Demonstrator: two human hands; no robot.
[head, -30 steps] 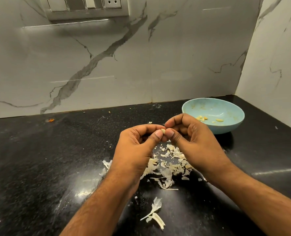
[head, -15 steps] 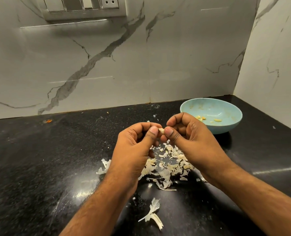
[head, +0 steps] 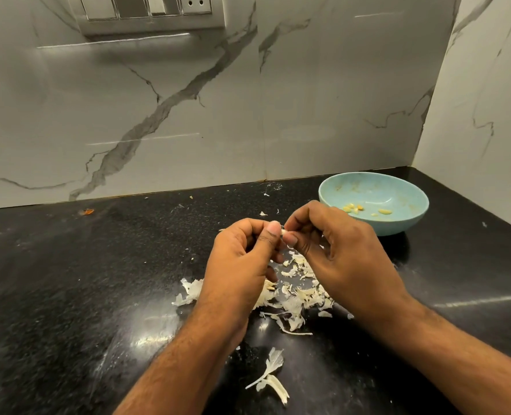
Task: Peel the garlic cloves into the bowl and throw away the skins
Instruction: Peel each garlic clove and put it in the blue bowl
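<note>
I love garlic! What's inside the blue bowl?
Inside the blue bowl lie a few peeled garlic pieces on its bottom. The right hand hides a little of the near rim.

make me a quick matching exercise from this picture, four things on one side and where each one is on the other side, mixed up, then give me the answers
Things:
1. garlic clove
2. peeled cloves
3. pile of skins
4. switch panel

Places:
A. on the marble wall
B. inside the blue bowl
C. on the black counter, under the hands
D. pinched between the left hand and the right hand

Pairs: 1-D, 2-B, 3-C, 4-A
</note>
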